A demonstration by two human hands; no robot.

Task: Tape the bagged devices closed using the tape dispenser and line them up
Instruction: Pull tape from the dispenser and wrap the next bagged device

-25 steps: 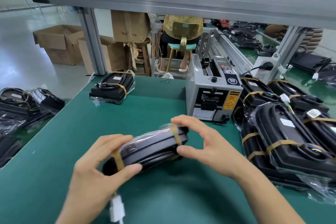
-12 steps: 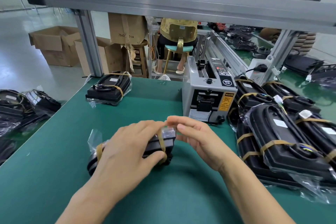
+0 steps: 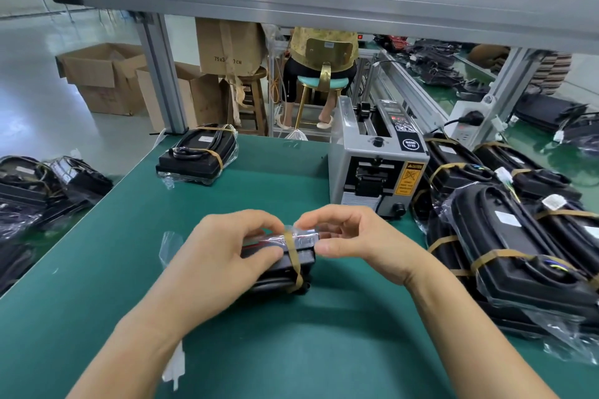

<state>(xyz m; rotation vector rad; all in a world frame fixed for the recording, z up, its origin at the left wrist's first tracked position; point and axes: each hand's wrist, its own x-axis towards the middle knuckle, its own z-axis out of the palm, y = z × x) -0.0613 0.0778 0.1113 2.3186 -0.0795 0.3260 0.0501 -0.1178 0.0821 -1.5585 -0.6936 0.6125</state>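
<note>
Green bench [image 3: 97, 269]: bagged device [image 3: 288, 264] on edge, long axis left-right; left hand [image 3: 223, 259], right hand [image 3: 356, 241] both grasping it.

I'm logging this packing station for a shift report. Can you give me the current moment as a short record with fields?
surface: green bench mat
in hand: bagged device, one tan tape band visible
left hand: grips the device
right hand: pinches its bag end
tape dispenser: behind the hands, untouched
taped devices: pile at right; single one at far left
</note>
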